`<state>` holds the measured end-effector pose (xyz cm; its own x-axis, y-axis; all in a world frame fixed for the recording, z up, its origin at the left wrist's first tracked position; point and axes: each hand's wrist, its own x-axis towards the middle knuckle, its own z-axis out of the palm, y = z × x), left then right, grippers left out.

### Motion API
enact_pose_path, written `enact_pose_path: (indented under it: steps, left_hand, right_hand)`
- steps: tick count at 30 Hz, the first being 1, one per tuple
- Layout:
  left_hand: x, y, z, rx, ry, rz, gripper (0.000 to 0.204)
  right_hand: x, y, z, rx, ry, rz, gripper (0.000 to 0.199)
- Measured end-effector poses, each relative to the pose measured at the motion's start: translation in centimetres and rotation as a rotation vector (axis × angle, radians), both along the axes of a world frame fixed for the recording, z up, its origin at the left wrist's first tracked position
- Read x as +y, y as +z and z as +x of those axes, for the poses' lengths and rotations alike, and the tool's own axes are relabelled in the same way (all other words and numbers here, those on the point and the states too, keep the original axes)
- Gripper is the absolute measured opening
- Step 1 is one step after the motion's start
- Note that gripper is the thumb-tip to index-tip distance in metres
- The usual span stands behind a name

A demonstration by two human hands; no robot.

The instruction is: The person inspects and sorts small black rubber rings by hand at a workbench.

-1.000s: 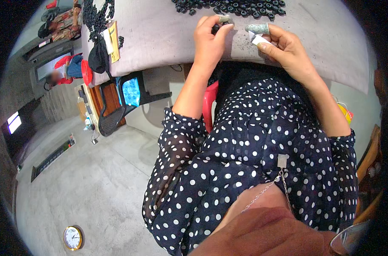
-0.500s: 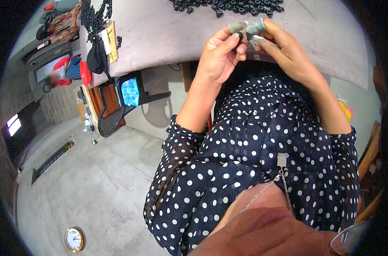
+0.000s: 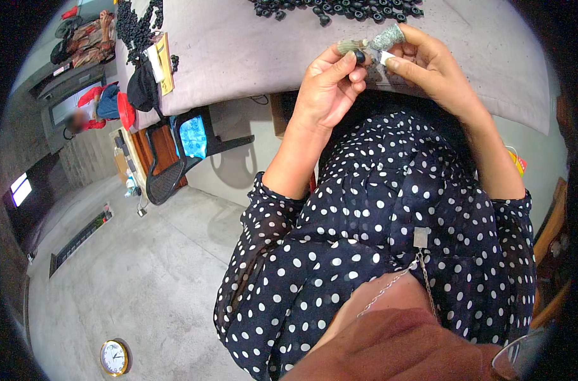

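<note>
Over the near edge of the table, my left hand (image 3: pixel 330 86) pinches a small round black part (image 3: pixel 360 58) between thumb and fingers. A ribbed greenish cover (image 3: pixel 349 46) sits on its index finger. Just to its right, my right hand (image 3: pixel 431 63) is closed on a small flat white piece (image 3: pixel 386 58), whose kind I cannot make out. A speckled grey-green cover (image 3: pixel 387 38) wraps the right index fingertip. The two hands are close, with a narrow gap between their fingers. A pile of similar small black parts (image 3: pixel 346 9) lies beyond them on the table.
The table is covered with pale cloth (image 3: pixel 251 57). At its left are clustered black pieces (image 3: pixel 136 32), a yellow tray-like item (image 3: pixel 166 66) and a black cloth item (image 3: pixel 143 89). A black chair (image 3: pixel 165 168) stands left. Another person in red (image 3: pixel 92 108) is farther off.
My right hand has shifted slightly right and up, away from the left, widening the gap between the covered fingertips. The black part in my left hand now shows more clearly.
</note>
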<state>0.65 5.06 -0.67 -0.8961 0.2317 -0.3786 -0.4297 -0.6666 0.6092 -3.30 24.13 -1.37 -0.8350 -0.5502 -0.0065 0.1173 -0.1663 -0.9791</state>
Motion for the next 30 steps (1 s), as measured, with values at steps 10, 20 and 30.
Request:
enact_pose_path:
  steps: [10,20,30]
  left_hand:
    - [0.3,-0.1,0.4,0.047,0.042,-0.022,0.017]
    - [0.0,-0.2,0.5,0.194,0.075,-0.176,0.02]
    - [0.0,-0.4,0.6,0.233,0.087,-0.312,0.022]
  right_hand:
    - [-0.3,0.1,0.3,-0.081,0.153,-0.035,0.029]
    - [-0.2,0.5,0.3,-0.063,0.154,-0.012,0.023]
    - [-0.3,1.2,0.5,-0.103,0.152,0.009,0.018]
